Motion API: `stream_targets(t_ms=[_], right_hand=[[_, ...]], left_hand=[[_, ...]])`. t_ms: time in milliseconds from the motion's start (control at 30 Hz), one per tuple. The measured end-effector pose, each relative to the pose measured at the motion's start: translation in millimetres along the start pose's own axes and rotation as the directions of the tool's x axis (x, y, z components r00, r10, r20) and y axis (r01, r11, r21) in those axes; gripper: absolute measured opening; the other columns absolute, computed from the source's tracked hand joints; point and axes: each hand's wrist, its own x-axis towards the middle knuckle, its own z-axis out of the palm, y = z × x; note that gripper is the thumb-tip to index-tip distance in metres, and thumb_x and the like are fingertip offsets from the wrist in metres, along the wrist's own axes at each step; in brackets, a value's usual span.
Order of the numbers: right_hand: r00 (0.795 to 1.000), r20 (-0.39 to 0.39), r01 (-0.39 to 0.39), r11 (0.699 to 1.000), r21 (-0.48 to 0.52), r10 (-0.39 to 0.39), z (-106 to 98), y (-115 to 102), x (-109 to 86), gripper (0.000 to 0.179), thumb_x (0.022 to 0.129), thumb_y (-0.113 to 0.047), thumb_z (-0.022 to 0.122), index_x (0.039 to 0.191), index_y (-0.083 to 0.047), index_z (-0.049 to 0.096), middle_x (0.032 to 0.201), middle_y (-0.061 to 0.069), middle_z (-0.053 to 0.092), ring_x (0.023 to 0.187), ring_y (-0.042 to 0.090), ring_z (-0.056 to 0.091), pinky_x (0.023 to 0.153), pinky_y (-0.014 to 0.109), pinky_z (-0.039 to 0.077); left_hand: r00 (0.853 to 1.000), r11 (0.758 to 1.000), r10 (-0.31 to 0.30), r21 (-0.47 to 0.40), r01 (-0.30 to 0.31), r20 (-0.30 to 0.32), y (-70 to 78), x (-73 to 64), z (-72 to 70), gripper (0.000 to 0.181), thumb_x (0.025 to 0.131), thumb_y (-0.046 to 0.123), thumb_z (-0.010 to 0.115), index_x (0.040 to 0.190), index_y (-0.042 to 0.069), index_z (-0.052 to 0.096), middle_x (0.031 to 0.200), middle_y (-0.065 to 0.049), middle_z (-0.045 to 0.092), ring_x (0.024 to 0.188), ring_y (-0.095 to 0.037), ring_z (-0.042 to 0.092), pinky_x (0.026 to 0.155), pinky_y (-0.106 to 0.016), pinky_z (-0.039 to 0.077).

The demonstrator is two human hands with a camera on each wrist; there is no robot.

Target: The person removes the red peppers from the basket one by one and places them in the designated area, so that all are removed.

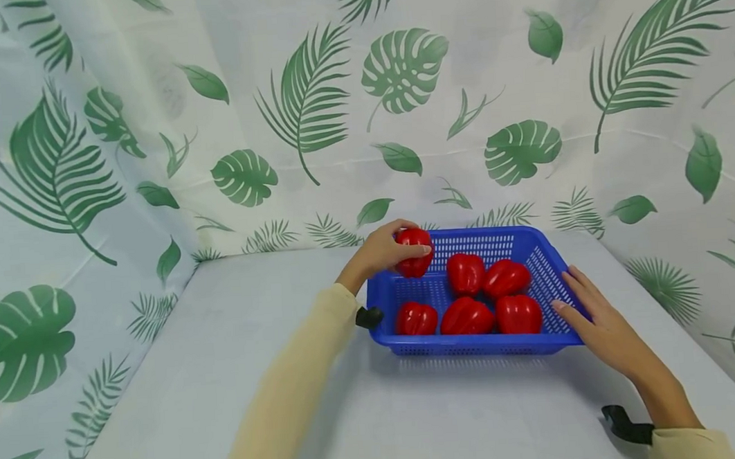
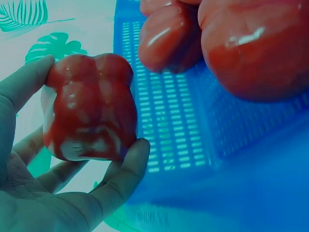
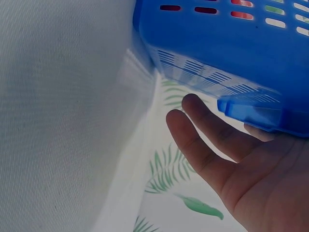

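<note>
My left hand (image 1: 386, 248) holds a shiny red bell pepper (image 1: 414, 258) above the left end of a blue perforated plastic basket (image 1: 473, 344). In the left wrist view, the thumb and fingertips sit on opposite sides of the lobed pepper (image 2: 89, 108). Several more red bell peppers (image 1: 518, 314) lie in the basket. At its right end, my right hand (image 1: 606, 324) straddles the rim, thumb over the inner side and fingers outside. Two fingers (image 3: 198, 150) stretch out straight beside the basket wall in the right wrist view.
The basket stands on a white-covered table (image 1: 224, 348), right of its middle. A white curtain (image 1: 349, 119) printed with green leaves hangs behind and along both sides. Dark straps (image 1: 627, 424) are on both wrists.
</note>
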Motion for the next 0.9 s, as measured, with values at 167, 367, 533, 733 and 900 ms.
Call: stream_targets(t_ms=[167, 367, 533, 733, 900], right_hand=[[1.000, -0.004, 0.000, 1.000, -0.004, 0.000, 0, 1, 0.5, 0.079, 0.112, -0.038, 0.047, 0.169, 0.002, 0.010, 0.173, 0.034, 0.000, 0.150, 0.069, 0.009, 0.094, 0.091, 0.029], [1.000, 0.003, 0.003, 1.000, -0.009, -0.003, 0, 1, 0.7, 0.079, 0.113, -0.037, 0.048, 0.169, 0.001, 0.009, 0.173, 0.034, 0.000, 0.150, 0.069, 0.009, 0.093, 0.091, 0.030], [1.000, -0.007, 0.016, 1.000, -0.007, -0.016, 0, 0, 0.9, 0.078, 0.113, -0.036, 0.049, 0.169, 0.001, 0.010, 0.172, 0.035, 0.001, 0.150, 0.069, 0.009, 0.092, 0.091, 0.030], [1.000, -0.005, 0.013, 1.000, -0.004, -0.013, 0, 1, 1.0, 0.078, 0.113, -0.036, 0.048, 0.169, 0.001, 0.009, 0.173, 0.034, 0.000, 0.150, 0.068, 0.008, 0.092, 0.091, 0.031], [1.000, -0.007, 0.011, 1.000, 0.000, -0.011, 1, 0, 0.7, 0.078, 0.113, -0.036, 0.048, 0.170, 0.001, 0.009, 0.173, 0.034, 0.001, 0.150, 0.068, 0.008, 0.091, 0.091, 0.031]], left_hand=[[1.000, 1.000, 0.005, 0.001, -0.005, -0.022, -5.0, -2.6, -8.7, 0.063, 0.095, 0.036, 0.079, 0.152, 0.017, 0.057, 0.142, -0.014, 0.061, 0.126, -0.035, 0.062, 0.089, -0.042, 0.063], [0.998, 1.000, 0.008, -0.020, -0.009, -0.062, -10.0, -5.7, -19.5, 0.069, 0.096, 0.038, 0.078, 0.157, 0.016, 0.053, 0.150, -0.016, 0.056, 0.131, -0.038, 0.058, 0.092, -0.045, 0.063], [0.995, 0.999, 0.003, -0.037, -0.006, -0.097, -14.0, -8.6, -28.8, 0.078, 0.096, 0.036, 0.079, 0.162, 0.013, 0.044, 0.157, -0.019, 0.050, 0.136, -0.041, 0.055, 0.096, -0.049, 0.061], [0.988, 0.998, -0.039, -0.054, 0.032, -0.151, -21.2, -13.7, -37.0, 0.080, 0.095, 0.033, 0.080, 0.160, 0.009, 0.039, 0.153, -0.020, 0.052, 0.136, -0.041, 0.055, 0.096, -0.048, 0.061], [0.979, 0.995, -0.072, -0.088, 0.056, -0.191, -28.8, -17.5, -45.7, 0.077, 0.095, 0.030, 0.080, 0.156, 0.007, 0.040, 0.149, -0.021, 0.054, 0.131, -0.039, 0.058, 0.093, -0.046, 0.062]])
